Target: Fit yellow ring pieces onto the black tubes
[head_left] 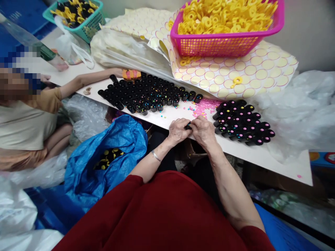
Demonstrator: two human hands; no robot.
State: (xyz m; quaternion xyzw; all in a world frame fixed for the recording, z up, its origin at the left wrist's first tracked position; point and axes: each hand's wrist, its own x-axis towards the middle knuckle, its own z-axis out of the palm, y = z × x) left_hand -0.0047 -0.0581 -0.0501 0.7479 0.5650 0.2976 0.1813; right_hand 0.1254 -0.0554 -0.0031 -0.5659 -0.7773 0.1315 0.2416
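My left hand (178, 130) and my right hand (204, 131) meet at the near edge of the white table (274, 158), both closed around one small black tube (188, 126) held between their fingertips. Just beyond them lies a heap of tiny pink beads (204, 105). To the right lies a stack of black tubes with coloured dots in their ends (242, 122). A larger group of black tubes (146, 93) stands to the left of the beads.
A pink basket of yellow rings (225, 42) sits on sheets of round cream stickers (261, 73). A teal basket (78, 15) stands far left. A blue bag with black and yellow parts (107, 157) is at my left. Another person's arm (86, 79) reaches over the table.
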